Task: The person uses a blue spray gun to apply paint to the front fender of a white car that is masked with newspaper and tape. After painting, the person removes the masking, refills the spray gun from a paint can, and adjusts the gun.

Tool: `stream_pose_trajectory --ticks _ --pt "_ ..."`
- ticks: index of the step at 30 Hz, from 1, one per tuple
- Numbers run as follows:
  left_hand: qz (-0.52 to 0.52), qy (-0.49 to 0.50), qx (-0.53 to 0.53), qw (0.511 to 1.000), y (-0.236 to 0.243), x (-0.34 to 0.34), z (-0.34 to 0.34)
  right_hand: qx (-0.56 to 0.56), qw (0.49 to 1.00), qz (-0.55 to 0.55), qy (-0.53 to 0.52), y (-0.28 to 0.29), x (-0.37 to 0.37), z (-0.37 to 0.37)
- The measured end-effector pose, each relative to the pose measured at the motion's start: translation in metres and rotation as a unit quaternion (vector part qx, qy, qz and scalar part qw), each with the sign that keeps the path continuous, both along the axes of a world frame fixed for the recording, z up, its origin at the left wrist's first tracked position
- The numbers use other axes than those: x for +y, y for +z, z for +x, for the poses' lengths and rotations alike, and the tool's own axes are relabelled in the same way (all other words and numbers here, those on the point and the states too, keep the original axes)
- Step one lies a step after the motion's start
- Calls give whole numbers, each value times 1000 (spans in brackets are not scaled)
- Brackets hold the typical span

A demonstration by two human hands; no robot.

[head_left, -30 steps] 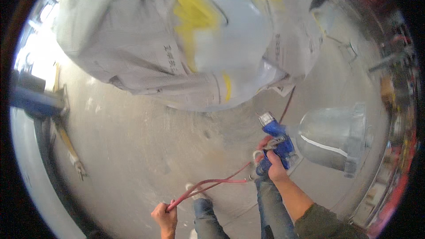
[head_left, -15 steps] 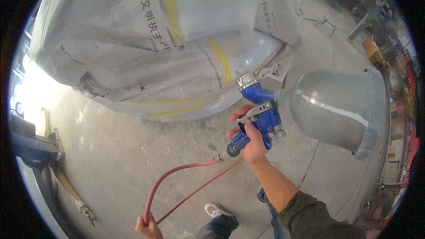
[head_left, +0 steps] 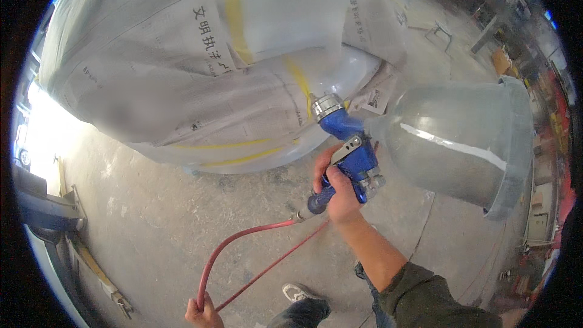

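My right hand (head_left: pixel 341 193) is wrapped round the grip of a blue spray gun (head_left: pixel 358 157), fingers at its silver trigger. A large, translucent grey paint cup (head_left: pixel 452 146) sticks out from the gun's right side. The silver nozzle end points up and left, toward a car body panel (head_left: pixel 355 73) with a whitish surface. Newspaper sheets (head_left: pixel 164 54) and yellow tape (head_left: pixel 235 18) cover much of that car. From the gun's handle a red air hose (head_left: pixel 234 234) curves down to my left hand (head_left: pixel 203 314), which is closed around it at the lower edge.
Concrete floor (head_left: pixel 164 200) lies below, with my shoe (head_left: pixel 297 292) on it. At the left stands a dark blue machine part (head_left: pixel 51 206) beside a long yellowish bar (head_left: pixel 97 264). A small metal stand (head_left: pixel 440 36) and a cardboard box (head_left: pixel 501 61) are at the far right.
The spray gun and my right hand have shifted slightly left. The trigger fingers look closer to the grip, and the newspaper near the nozzle looks hazier. My left hand stays on the hose.
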State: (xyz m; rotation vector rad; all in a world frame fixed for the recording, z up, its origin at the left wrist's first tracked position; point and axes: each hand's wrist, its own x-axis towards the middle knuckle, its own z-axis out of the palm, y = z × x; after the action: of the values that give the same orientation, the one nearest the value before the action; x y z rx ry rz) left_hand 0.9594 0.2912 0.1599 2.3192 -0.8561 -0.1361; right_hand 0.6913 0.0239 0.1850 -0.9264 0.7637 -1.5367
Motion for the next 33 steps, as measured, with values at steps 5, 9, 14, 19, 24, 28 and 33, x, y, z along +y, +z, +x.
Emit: stream_pose_trajectory --ticks 5,9,14,19,24,28,33 --pt "13 -22 13 1000 10 -8 -4 1 999 10 -49 8 1 -21" --pt "-9 -49 41 998 -5 2 4 49 987 67 -140 48 9 -38" --pt "42 -39 70 996 30 7 -19 107 983 127 -83 107 16 -66" --pt "49 -47 82 994 56 20 -31 179 970 163 32 153 21 -60" --pt "36 -55 43 997 67 27 -33 165 971 144 94 173 12 -46" --pt "54 -58 53 995 79 23 -32 175 960 190 105 175 6 -60" --pt "23 -49 62 997 85 16 -40 166 967 183 67 177 -5 -74"
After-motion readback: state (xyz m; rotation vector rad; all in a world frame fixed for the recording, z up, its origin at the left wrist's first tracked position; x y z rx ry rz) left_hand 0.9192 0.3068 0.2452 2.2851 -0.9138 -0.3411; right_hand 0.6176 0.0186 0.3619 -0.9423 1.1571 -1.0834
